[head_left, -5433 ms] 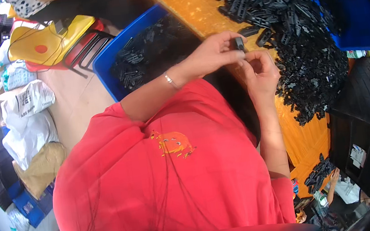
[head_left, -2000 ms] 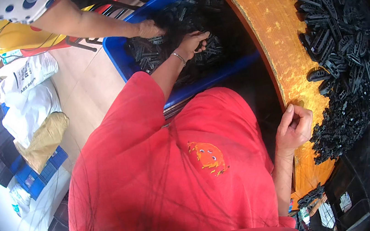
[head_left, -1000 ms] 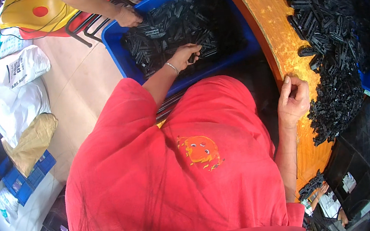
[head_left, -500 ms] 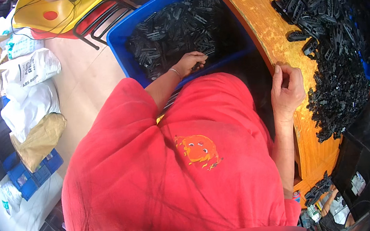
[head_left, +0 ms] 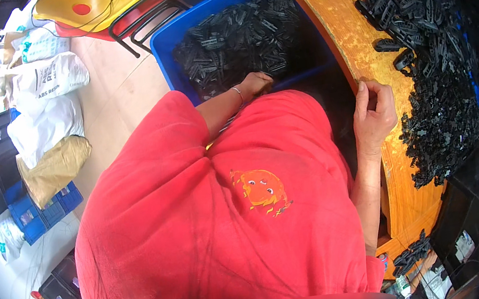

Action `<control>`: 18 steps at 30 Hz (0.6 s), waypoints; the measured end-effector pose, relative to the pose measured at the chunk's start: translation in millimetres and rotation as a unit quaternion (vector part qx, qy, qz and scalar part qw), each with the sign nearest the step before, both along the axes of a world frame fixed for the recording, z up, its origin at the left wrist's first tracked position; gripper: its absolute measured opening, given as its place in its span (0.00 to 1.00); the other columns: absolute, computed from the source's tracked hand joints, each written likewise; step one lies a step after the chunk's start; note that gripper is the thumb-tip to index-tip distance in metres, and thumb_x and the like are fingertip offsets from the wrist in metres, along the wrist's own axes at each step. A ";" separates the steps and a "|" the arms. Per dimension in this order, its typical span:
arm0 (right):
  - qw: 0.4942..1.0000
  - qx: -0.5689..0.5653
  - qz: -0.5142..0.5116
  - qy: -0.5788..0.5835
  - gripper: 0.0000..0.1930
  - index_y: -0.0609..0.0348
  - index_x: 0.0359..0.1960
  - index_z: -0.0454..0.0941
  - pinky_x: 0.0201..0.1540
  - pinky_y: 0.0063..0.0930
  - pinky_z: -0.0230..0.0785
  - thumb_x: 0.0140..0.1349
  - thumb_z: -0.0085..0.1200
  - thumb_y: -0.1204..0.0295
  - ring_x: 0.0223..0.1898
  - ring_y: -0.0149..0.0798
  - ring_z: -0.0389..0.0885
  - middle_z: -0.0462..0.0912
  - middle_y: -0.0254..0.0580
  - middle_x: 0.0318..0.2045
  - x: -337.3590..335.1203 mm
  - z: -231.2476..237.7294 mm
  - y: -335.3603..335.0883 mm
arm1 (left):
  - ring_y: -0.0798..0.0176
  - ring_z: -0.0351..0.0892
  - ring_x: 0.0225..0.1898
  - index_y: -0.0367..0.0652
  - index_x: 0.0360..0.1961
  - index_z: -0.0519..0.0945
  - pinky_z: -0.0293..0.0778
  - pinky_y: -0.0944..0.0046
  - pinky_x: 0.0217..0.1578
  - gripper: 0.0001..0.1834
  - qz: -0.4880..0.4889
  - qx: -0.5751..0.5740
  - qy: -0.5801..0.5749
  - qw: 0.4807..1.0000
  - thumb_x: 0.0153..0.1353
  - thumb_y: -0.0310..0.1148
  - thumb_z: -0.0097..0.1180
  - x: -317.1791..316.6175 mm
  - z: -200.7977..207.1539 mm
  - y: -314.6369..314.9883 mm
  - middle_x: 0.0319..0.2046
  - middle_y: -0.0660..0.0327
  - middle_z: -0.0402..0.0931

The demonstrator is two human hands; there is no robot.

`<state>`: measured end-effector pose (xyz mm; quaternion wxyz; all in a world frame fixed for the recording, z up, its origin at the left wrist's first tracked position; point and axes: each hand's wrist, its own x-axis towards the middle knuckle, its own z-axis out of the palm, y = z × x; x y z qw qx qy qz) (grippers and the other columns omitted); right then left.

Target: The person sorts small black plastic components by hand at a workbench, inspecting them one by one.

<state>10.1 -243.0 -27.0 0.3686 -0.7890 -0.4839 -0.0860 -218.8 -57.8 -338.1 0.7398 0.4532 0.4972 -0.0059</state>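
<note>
My left hand is closed in a loose fist at the near side of a blue bin. Its fingertips are hidden, and whatever they hold cannot be made out. Inside the bin lies a heap of black plastic clip-like parts, just beyond that hand. On the edge of the wooden table rests my right hand, its fingers curled and the thumb close to the index finger. Anything between them is too small or hidden to name. Small black plastic pieces are piled to the right of this hand.
Longer black parts are heaped at the table's far right. A yellow chair with a black metal frame stands beyond the bin. White sacks, a brown sack and dark blue crates line the left wall.
My left hand has turned and drawn its fingers inward; the dark part seen in it before is now hidden. The right hand keeps its place at the table edge. The whole view has shifted slightly.
</note>
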 end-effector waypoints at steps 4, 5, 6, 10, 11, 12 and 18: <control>1.000 -0.001 0.004 0.004 0.06 0.57 0.37 0.81 0.29 0.34 0.73 0.70 0.67 0.72 0.27 0.41 0.82 0.82 0.38 0.31 -0.6 -1.5 -0.6 | 0.67 0.81 0.23 0.42 0.35 0.92 0.73 0.65 0.22 0.06 -0.014 0.026 -0.008 1.000 0.61 0.29 0.65 -7.9 -2.9 -0.1 0.27 0.63 0.85; 1.000 0.001 0.004 0.006 0.06 0.57 0.37 0.81 0.30 0.34 0.73 0.70 0.67 0.72 0.27 0.41 0.82 0.82 0.38 0.31 -1.2 -1.2 0.3 | 0.67 0.81 0.23 0.42 0.35 0.92 0.73 0.65 0.22 0.06 -0.012 0.027 -0.007 1.000 0.61 0.29 0.65 -10.3 -4.8 -0.4 0.27 0.63 0.85; 1.000 0.003 0.004 0.007 0.06 0.57 0.37 0.81 0.30 0.34 0.74 0.70 0.67 0.72 0.27 0.41 0.82 0.82 0.38 0.31 -1.6 -0.8 1.1 | 0.67 0.81 0.23 0.42 0.36 0.92 0.74 0.65 0.23 0.06 -0.008 0.032 -0.017 0.999 0.60 0.29 0.65 -12.2 -6.7 -0.7 0.27 0.63 0.86; 1.000 -0.004 0.006 0.000 0.06 0.58 0.37 0.82 0.30 0.34 0.74 0.70 0.67 0.72 0.27 0.40 0.82 0.82 0.39 0.31 -0.4 -2.6 -0.7 | 0.66 0.84 0.28 0.39 0.38 0.91 0.78 0.65 0.29 0.07 -0.071 0.073 0.005 0.995 0.58 0.27 0.67 -11.2 -10.5 2.2 0.30 0.62 0.87; 1.000 -0.002 0.004 0.006 0.06 0.58 0.37 0.82 0.30 0.34 0.74 0.71 0.66 0.72 0.27 0.40 0.82 0.82 0.39 0.31 -0.7 -2.5 -1.0 | 0.66 0.84 0.28 0.39 0.38 0.91 0.78 0.65 0.29 0.07 -0.067 0.073 0.007 0.995 0.58 0.27 0.67 -13.9 -13.5 2.9 0.30 0.62 0.87; 1.000 -0.001 0.002 0.013 0.06 0.58 0.37 0.82 0.31 0.35 0.74 0.71 0.66 0.72 0.27 0.40 0.82 0.82 0.39 0.31 -0.9 -2.3 -1.1 | 0.66 0.85 0.31 0.39 0.39 0.91 0.79 0.66 0.32 0.08 -0.085 0.101 -0.033 0.991 0.58 0.26 0.67 -17.4 -16.3 2.5 0.33 0.61 0.88; 1.000 0.003 0.015 0.007 0.06 0.58 0.37 0.82 0.29 0.34 0.73 0.71 0.65 0.72 0.27 0.40 0.82 0.81 0.39 0.30 -2.3 -0.9 2.8 | 0.66 0.85 0.36 0.38 0.42 0.91 0.80 0.66 0.38 0.10 -0.149 0.207 -0.078 0.964 0.60 0.28 0.69 -26.5 -29.9 2.1 0.36 0.60 0.88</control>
